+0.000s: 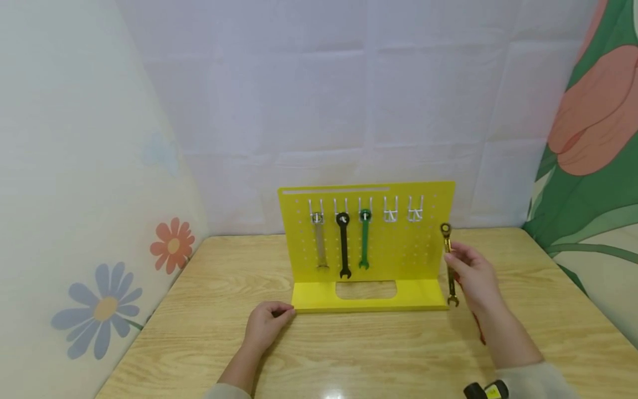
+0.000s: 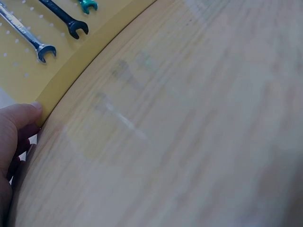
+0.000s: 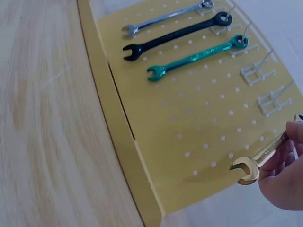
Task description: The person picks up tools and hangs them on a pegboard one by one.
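A yellow pegboard stand (image 1: 416,293) stands on the table. On its left hooks hang three combination wrenches: a silver wrench (image 1: 320,244), a black wrench (image 1: 344,246) and a green wrench (image 1: 365,238). My right hand (image 1: 473,274) pinches a gold combination wrench (image 1: 450,271) by its shank, just off the board's right edge. The gold one is upright, ring end up, and its open end (image 3: 245,171) shows in the right wrist view. At the base's front left corner, my left hand (image 1: 269,324) holds the edge between thumb (image 2: 32,112) and fingers.
Two bare wire hooks, one (image 1: 391,210) beside the green wrench and one (image 1: 415,209) further right, project from the board. A thin red object (image 1: 481,332) lies partly hidden behind my right wrist. White cloth (image 1: 324,111) hangs behind the table (image 1: 359,349).
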`<state>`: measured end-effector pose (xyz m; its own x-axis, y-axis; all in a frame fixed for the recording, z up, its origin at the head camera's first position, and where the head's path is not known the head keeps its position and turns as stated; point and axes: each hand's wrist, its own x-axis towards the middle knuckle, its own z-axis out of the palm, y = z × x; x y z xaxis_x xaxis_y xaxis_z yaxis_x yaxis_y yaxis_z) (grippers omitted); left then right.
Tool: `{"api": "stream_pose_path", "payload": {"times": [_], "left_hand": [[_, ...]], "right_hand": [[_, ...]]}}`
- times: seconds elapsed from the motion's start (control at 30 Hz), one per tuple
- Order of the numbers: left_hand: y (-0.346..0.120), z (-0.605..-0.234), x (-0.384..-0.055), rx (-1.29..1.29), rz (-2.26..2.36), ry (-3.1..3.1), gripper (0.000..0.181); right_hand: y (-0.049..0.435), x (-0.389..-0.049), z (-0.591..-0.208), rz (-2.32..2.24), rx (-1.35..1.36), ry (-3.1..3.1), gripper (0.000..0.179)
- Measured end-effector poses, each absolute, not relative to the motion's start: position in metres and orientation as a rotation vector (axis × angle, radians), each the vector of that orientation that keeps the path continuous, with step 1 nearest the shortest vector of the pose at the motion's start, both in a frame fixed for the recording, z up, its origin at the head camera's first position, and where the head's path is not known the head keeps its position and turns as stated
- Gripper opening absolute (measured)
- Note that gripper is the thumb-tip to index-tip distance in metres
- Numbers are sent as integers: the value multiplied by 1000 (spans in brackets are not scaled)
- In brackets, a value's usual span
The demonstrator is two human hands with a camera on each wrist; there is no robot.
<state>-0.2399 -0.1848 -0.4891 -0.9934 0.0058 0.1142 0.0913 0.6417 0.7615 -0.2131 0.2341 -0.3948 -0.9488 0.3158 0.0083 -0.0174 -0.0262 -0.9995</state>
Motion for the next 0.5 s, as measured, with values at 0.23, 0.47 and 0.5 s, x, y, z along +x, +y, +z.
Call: {"api": "stream_pose_path", "payload": {"times": [0.23,0.47,0.5], "left_hand": [[-185,-490,-241,-82,-1299,-2747,5],[-185,-490,-241,-80,-1298,-2750,5],[-186,-490,-240,-82,-1300,-2751,5]], "right_hand": [[214,-214,-382,2103,-207,-1998,17],[194,-218,-374,2119,-133,-2009,19],[191,-219,-374,2118,-126,-2019,20]]}}
